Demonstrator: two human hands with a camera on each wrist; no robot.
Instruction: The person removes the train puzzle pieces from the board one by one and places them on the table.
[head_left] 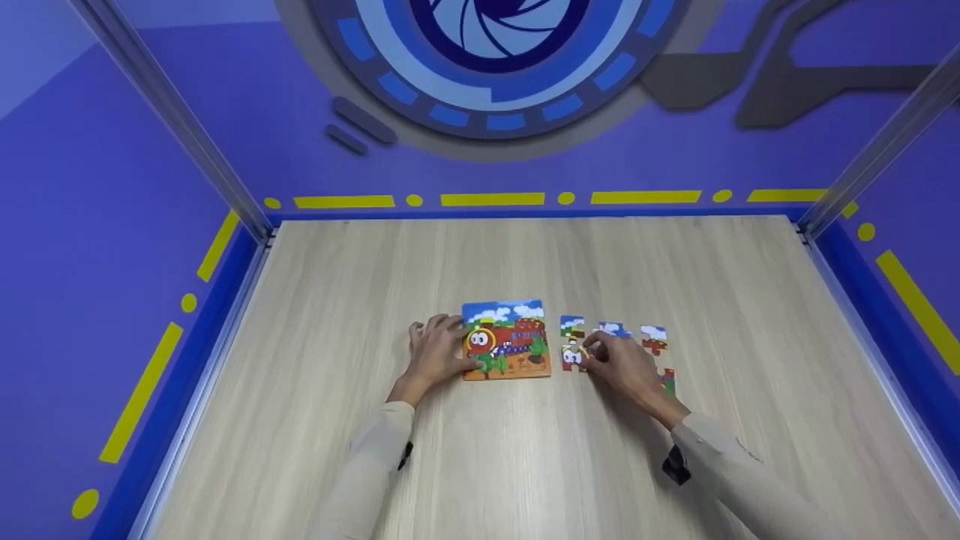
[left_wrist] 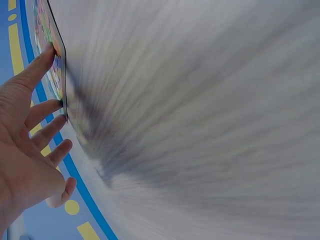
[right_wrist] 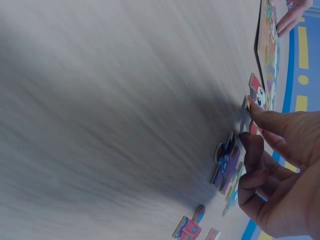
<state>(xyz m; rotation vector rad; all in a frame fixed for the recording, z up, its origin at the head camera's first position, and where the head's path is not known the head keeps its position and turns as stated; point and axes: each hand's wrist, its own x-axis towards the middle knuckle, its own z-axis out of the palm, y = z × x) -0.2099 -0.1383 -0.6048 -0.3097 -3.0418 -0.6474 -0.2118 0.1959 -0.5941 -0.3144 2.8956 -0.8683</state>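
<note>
A square picture puzzle board (head_left: 517, 341) with a red cartoon train lies flat on the table. My left hand (head_left: 436, 352) rests at its left edge, fingers spread. The left wrist view shows the thumb (left_wrist: 41, 65) on the board's face and fingertips at its edge. To the right of the board, my right hand (head_left: 626, 364) pinches a puzzle piece with cartoon eyes (head_left: 571, 358) between thumb and fingers, low over the table. Directly beyond it lies a puzzle piece with sky and green (head_left: 571, 325). The right hand partly hides other pieces.
More loose pieces lie around the right hand: a cloud piece (head_left: 615, 328), a red-and-cloud piece (head_left: 654, 336) and a green-and-red piece (head_left: 669, 379). The wooden table (head_left: 495, 450) is bordered by blue and purple walls (head_left: 480, 176) at the back and sides.
</note>
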